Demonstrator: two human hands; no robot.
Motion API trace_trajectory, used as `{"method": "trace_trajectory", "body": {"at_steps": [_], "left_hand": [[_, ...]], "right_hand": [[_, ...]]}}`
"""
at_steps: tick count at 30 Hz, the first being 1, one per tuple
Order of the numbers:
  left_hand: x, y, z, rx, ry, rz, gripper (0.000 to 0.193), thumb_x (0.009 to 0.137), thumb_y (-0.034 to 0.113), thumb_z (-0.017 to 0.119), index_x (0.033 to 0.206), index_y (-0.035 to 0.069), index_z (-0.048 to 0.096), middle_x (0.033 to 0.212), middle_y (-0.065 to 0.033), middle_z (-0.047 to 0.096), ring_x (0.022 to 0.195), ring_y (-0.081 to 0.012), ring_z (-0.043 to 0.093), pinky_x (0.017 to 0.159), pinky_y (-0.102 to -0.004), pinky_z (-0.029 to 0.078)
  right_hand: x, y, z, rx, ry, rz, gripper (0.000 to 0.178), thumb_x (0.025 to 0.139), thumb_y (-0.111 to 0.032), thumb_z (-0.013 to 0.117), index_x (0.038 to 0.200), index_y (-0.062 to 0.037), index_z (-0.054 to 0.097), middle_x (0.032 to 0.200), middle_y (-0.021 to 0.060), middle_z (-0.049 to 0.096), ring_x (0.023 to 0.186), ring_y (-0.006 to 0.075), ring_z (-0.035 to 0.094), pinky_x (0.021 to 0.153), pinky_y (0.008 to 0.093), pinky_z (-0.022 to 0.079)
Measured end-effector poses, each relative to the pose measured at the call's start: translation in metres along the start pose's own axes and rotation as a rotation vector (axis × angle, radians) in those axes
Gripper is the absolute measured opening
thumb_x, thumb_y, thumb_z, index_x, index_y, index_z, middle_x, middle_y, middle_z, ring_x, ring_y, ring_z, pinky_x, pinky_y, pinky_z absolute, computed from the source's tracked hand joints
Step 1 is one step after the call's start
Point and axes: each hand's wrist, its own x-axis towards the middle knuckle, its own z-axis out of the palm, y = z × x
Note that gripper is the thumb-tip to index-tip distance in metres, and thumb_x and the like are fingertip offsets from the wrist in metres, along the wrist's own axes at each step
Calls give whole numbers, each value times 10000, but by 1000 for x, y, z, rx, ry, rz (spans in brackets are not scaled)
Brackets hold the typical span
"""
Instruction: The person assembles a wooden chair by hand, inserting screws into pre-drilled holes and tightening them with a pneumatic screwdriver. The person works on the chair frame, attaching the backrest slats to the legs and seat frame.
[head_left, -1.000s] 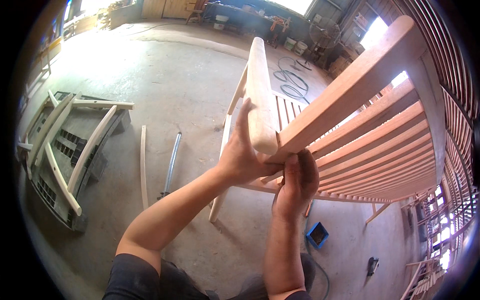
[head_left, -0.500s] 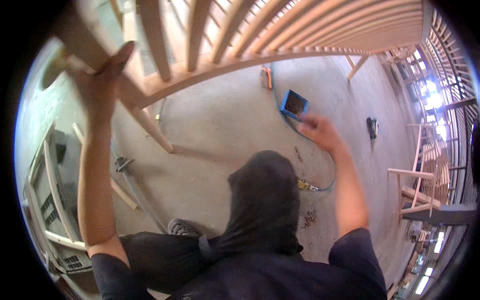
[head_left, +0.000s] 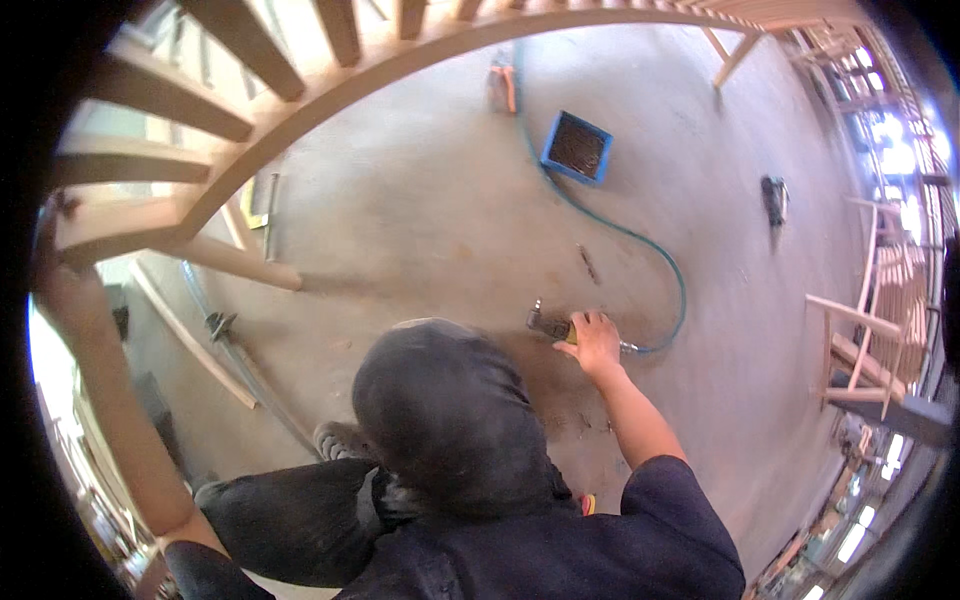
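A long wooden frame with curved rail and several slats [head_left: 330, 75] arches across the top left, one leg slanting down to the floor. My left hand [head_left: 62, 270] is closed around its near corner at the dark left rim, its fingers partly in shadow. Low over the floor, the fingers of my right hand [head_left: 596, 346] wrap the handle of a yellow and black pneumatic tool [head_left: 552, 326] with a silver angled head. From the handle's other end a blue-green air hose [head_left: 680, 290] curves up past a blue box [head_left: 603, 172] of small dark pieces, perhaps screws.
Beyond the box lies an orange-handled tool [head_left: 503, 90]. A dark power tool [head_left: 773, 202] rests on the floor at right, short of a slatted wooden piece [head_left: 890, 300]. On the left are a metal bar clamp [head_left: 235, 345] and a curved wooden strip [head_left: 190, 335].
My right hand has come back from beside the blue box and taken hold of the pneumatic tool. My left hand shows lower and farther left, still on the frame; the view has shifted.
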Motion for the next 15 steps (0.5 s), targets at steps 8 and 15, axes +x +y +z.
{"method": "trace_trajectory", "body": {"at_steps": [8,15], "left_hand": [[14,109,16,-954,266,-556,192,789,43,758,957,53,665,907,-19,647,834,-98,618,732,-258,502],[8,118,-21,-907,121,-613,177,817,135,759,904,51,630,813,-20,636,757,-93,623,644,-250,518]], "right_hand": [[-8,-27,-30,390,129,68,506,884,-471,680,1026,12,624,940,221,662,925,395,650,784,470,506],[-12,-130,-245,1364,-254,31,395,932,-356,640,1160,-39,581,817,108,645,753,203,617,649,365,498]]}}
